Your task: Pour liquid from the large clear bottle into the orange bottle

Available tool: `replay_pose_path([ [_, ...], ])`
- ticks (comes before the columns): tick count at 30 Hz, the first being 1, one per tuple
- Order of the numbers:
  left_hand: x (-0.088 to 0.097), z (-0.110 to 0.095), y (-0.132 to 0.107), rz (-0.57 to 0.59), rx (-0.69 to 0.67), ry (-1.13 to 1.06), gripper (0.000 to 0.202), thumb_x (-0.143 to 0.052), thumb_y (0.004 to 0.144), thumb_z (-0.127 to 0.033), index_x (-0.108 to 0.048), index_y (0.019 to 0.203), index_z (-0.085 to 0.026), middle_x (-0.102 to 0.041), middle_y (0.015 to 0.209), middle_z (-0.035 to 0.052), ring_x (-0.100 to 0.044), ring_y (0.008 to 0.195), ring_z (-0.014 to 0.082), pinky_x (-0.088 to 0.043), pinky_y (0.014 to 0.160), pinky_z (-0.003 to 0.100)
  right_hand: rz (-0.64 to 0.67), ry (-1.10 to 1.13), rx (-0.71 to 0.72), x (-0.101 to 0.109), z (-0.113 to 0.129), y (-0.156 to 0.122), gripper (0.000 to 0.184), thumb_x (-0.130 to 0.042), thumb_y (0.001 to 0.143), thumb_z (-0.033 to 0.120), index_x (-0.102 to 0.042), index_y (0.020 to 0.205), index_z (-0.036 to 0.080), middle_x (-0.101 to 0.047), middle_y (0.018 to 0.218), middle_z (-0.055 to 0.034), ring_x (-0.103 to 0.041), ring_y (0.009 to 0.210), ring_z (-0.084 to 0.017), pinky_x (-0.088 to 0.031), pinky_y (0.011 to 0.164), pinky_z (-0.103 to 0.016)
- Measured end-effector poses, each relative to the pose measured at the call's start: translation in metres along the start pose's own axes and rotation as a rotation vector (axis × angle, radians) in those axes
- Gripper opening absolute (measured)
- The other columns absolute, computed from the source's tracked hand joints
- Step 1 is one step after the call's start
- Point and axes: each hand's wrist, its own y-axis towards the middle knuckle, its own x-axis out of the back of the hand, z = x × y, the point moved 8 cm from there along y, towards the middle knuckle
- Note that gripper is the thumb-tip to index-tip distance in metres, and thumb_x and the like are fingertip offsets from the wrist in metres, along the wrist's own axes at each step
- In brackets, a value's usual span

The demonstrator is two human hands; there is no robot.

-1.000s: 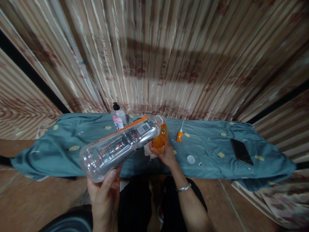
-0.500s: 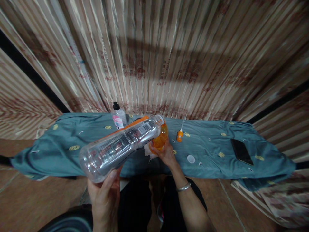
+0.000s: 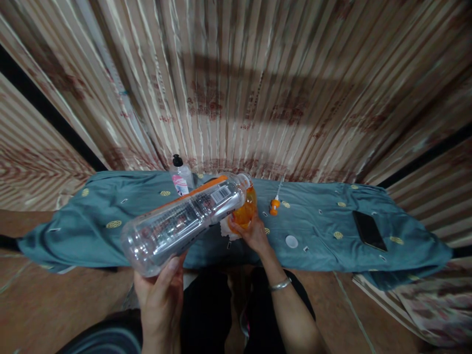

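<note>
A large clear plastic bottle (image 3: 162, 238) with an orange-edged label lies tilted across my view, its neck up at the right. My left hand (image 3: 164, 285) is closed around its lower part from beneath. Just under that neck stands an orange see-through bottle (image 3: 244, 211), gripped low on its side by my right hand (image 3: 250, 233). The clear bottle's mouth overlaps the top of the orange one; whether they touch I cannot tell. Part of a pale paper (image 3: 229, 233) shows beside the orange bottle. An orange pump head (image 3: 274, 206) with a clear tube lies to the right.
A clear bottle with a black cap and pink label (image 3: 180, 177) stands at the back left. On the green cloth (image 3: 313, 196) lie a white round lid (image 3: 291, 241) and, farther right, a black phone (image 3: 368, 231). A striped curtain (image 3: 236, 88) hangs directly behind.
</note>
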Motion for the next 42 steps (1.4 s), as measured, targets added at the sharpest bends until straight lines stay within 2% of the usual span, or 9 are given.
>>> replay_pose_path([
  [7,0.003,0.001,0.0,-0.02,-0.003,0.007,0.063,-0.112,0.049,-0.039,-0.083,0.104,-0.026,-0.08,0.109,0.0047,-0.077,0.115,0.0328,-0.061,0.114,0.058,-0.025,0.017,-0.013,0.0,0.0,-0.001,0.083,-0.092,0.078,0.05,-0.06,0.15,0.021,-0.084,0.13,-0.0154,-0.081,0.12,-0.041,-0.066,0.106,-0.058],
  [11,0.006,0.007,0.006,0.065,-0.006,0.028,0.071,-0.109,0.059,-0.036,-0.082,0.123,-0.028,-0.081,0.116,0.0076,-0.079,0.116,0.0361,-0.061,0.111,0.065,-0.033,0.02,-0.012,0.0,0.002,-0.001,0.08,-0.09,0.079,0.05,-0.061,0.147,0.021,-0.084,0.13,-0.0157,-0.081,0.12,-0.04,-0.065,0.109,-0.058],
  [13,0.009,0.011,0.009,0.097,0.01,0.032,0.07,-0.108,0.061,-0.035,-0.081,0.126,-0.029,-0.081,0.116,0.0076,-0.079,0.117,0.0366,-0.062,0.11,0.065,-0.033,0.01,-0.014,-0.001,0.004,-0.001,0.079,-0.089,0.08,0.05,-0.061,0.147,0.02,-0.084,0.129,-0.016,-0.082,0.119,-0.04,-0.066,0.108,-0.058],
  [17,0.012,0.014,0.013,0.089,0.03,0.027,0.072,-0.109,0.058,-0.036,-0.08,0.124,-0.03,-0.082,0.116,0.0069,-0.079,0.119,0.0373,-0.063,0.11,0.064,-0.037,-0.014,-0.03,-0.001,0.003,0.0,0.08,-0.09,0.079,0.051,-0.06,0.147,0.02,-0.084,0.126,-0.0155,-0.082,0.116,-0.04,-0.067,0.105,-0.058],
  [23,0.006,0.012,0.014,0.078,0.045,0.033,0.078,-0.109,0.054,-0.039,-0.078,0.125,-0.03,-0.081,0.115,0.0065,-0.079,0.118,0.0363,-0.061,0.111,0.061,-0.012,-0.002,-0.021,-0.001,0.003,0.002,0.083,-0.094,0.075,0.05,-0.061,0.145,0.021,-0.084,0.128,-0.0142,-0.082,0.118,-0.04,-0.067,0.106,-0.056],
  [28,0.001,0.014,0.017,0.086,0.056,0.025,0.085,-0.108,0.054,-0.039,-0.075,0.132,-0.032,-0.081,0.115,0.006,-0.078,0.114,0.0337,-0.059,0.112,0.063,-0.038,0.0,-0.043,-0.004,-0.001,0.004,0.088,-0.097,0.072,0.05,-0.06,0.145,0.02,-0.084,0.128,-0.0158,-0.082,0.12,-0.041,-0.067,0.107,-0.056],
  [31,-0.001,0.014,0.018,0.083,0.046,0.021,0.084,-0.107,0.053,-0.037,-0.075,0.131,-0.031,-0.081,0.114,0.0065,-0.078,0.114,0.0337,-0.058,0.112,0.063,-0.065,-0.014,-0.057,-0.005,-0.005,0.005,0.084,-0.096,0.072,0.048,-0.061,0.143,0.02,-0.084,0.125,-0.0165,-0.082,0.119,-0.042,-0.066,0.107,-0.058],
  [36,-0.006,0.014,0.019,0.098,0.037,-0.01,0.079,-0.107,0.054,-0.039,-0.076,0.126,-0.03,-0.08,0.111,0.0058,-0.077,0.115,0.0327,-0.058,0.114,0.062,-0.083,0.0,-0.067,-0.01,-0.008,0.006,0.081,-0.09,0.074,0.048,-0.059,0.144,0.024,-0.085,0.113,-0.0104,-0.084,0.105,-0.04,-0.068,0.099,-0.057],
  [42,-0.009,0.01,0.022,0.119,0.053,-0.056,0.062,-0.108,0.052,-0.032,-0.077,0.106,-0.028,-0.076,0.097,-0.0017,-0.073,0.095,0.0206,-0.057,0.116,0.067,-0.148,-0.033,-0.069,-0.012,-0.004,0.005,0.071,-0.088,0.077,0.047,-0.06,0.138,0.025,-0.086,0.103,-0.0074,-0.085,0.098,-0.038,-0.07,0.091,-0.053],
])
